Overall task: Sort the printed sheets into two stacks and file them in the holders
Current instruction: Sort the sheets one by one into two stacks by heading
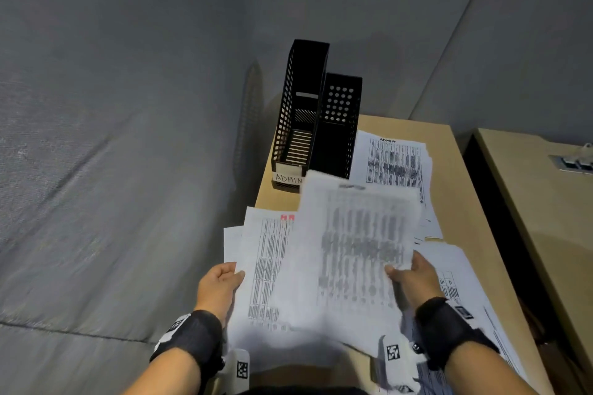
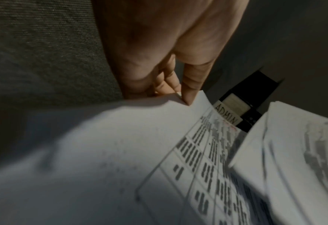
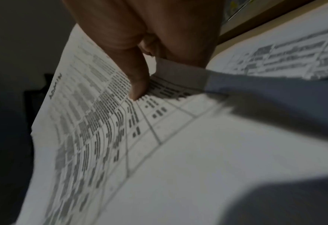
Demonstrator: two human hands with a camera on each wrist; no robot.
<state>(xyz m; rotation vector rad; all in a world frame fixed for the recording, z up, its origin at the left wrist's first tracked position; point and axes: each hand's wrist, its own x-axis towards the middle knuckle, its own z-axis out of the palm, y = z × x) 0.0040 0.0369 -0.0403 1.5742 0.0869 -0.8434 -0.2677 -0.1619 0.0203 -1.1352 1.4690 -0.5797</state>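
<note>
My right hand (image 1: 409,276) pinches a printed sheet (image 1: 356,253) by its right edge, lifted and blurred; the right wrist view shows my thumb (image 3: 136,82) on top of the sheet (image 3: 159,152), headed ADMIN. My left hand (image 1: 224,279) grips the left edge of a bundle of sheets (image 1: 269,266) with a red mark at the top; thumb (image 2: 190,85) on the paper (image 2: 120,144), fingers underneath. Two black mesh holders (image 1: 316,119) stand at the back; the left one is labelled ADMIN (image 1: 288,179). A stack headed ADMIN (image 1: 396,167) lies to their right.
The sheets lie on a narrow light wooden table (image 1: 449,189) set against a grey fabric wall (image 1: 128,138). More printed sheets (image 1: 455,292) lie under my right wrist. A second table (image 1: 539,202) stands to the right across a dark gap.
</note>
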